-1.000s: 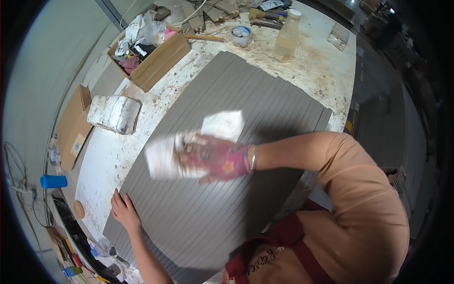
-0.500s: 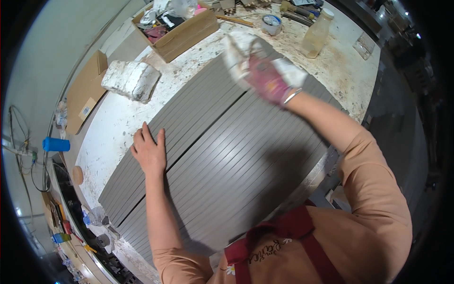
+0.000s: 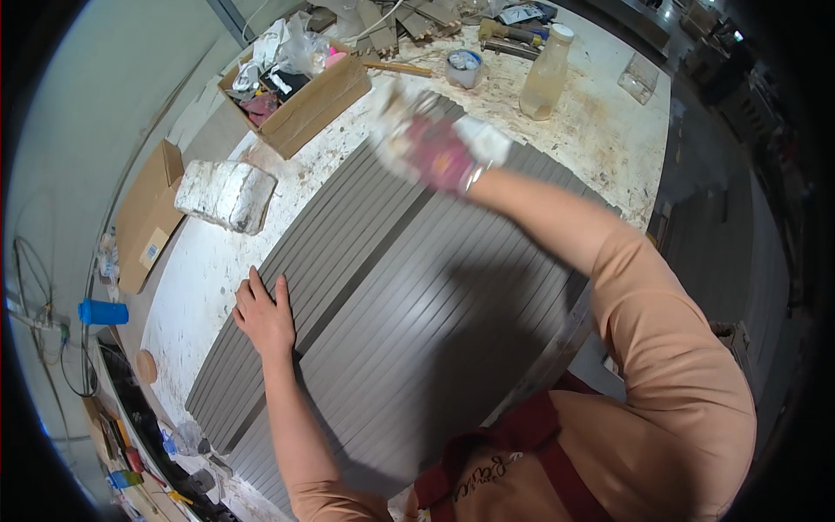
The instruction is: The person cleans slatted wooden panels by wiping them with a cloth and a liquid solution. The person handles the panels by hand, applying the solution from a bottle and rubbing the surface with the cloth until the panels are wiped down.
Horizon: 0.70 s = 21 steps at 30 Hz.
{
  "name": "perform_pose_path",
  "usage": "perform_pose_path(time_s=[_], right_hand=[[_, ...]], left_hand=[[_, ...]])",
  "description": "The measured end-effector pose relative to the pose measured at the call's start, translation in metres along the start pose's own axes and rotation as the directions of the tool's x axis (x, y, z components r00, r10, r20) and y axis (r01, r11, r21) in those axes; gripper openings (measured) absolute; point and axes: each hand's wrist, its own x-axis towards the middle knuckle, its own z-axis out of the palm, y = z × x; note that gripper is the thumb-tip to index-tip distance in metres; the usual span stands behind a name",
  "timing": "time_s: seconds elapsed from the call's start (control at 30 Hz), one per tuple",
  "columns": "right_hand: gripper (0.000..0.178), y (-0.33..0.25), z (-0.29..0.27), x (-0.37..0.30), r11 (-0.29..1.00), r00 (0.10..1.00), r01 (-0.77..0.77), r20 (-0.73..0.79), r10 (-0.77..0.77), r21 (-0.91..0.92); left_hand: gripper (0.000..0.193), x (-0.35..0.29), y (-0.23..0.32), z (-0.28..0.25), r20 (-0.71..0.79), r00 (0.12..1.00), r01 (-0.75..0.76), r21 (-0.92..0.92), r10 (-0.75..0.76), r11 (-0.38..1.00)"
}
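Long grey grooved strips lie side by side across the table, in a narrower far-left group (image 3: 335,222) and a wider near group (image 3: 391,348), with a dark gap running between them. My left hand (image 3: 266,315) is bare and rests on the far-left group, fingers spread and thumb apart. At the far end of the strips, my right hand (image 3: 439,157) wears a dark pink glove and is closed on a crumpled white cloth (image 3: 484,142). Motion smears the cloth and the gloved fingers. The cloth is over the strips' far end; its exact contact is blurred.
Beyond the strips' left edge lie a white block-shaped bundle (image 3: 226,196) and an open cardboard box (image 3: 322,103) filled with odds and ends. A small tub (image 3: 464,70), a cloudy bottle (image 3: 545,76) and a hammer-like tool (image 3: 513,35) stand or lie at the back.
The gap between the two strip groups looks wider. My right hand has swept leftward with the cloth, and my left hand sits lower in the picture. The whole view has shifted a little.
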Motion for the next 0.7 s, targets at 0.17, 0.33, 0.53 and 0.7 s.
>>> perform_pose_path(time_s=[0.17,0.33,0.53,0.7], right_hand=[[0.057,-0.007,0.007,-0.011,0.925,0.947,0.319,-0.104,-0.303,0.208],[0.06,0.077,0.003,0.024,0.957,0.973,-0.187,-0.178,0.149,-0.22],[0.056,-0.015,0.017,-0.015,0.973,0.982,0.142,-0.096,-0.161,-0.179],[0.053,0.091,-0.006,0.049,0.939,0.928,-0.321,-0.156,0.338,0.124]], left_hand=[[0.062,-0.006,-0.014,0.004,-0.008,1.0,0.0,-0.005,0.0,1.0],[0.062,-0.001,0.001,0.001,0.003,1.0,-0.027,-0.01,0.027,1.0],[0.062,-0.008,-0.013,0.002,0.019,1.0,0.01,0.022,-0.011,1.0],[0.062,-0.006,-0.013,-0.001,-0.044,0.998,-0.038,0.044,0.039,0.998]])
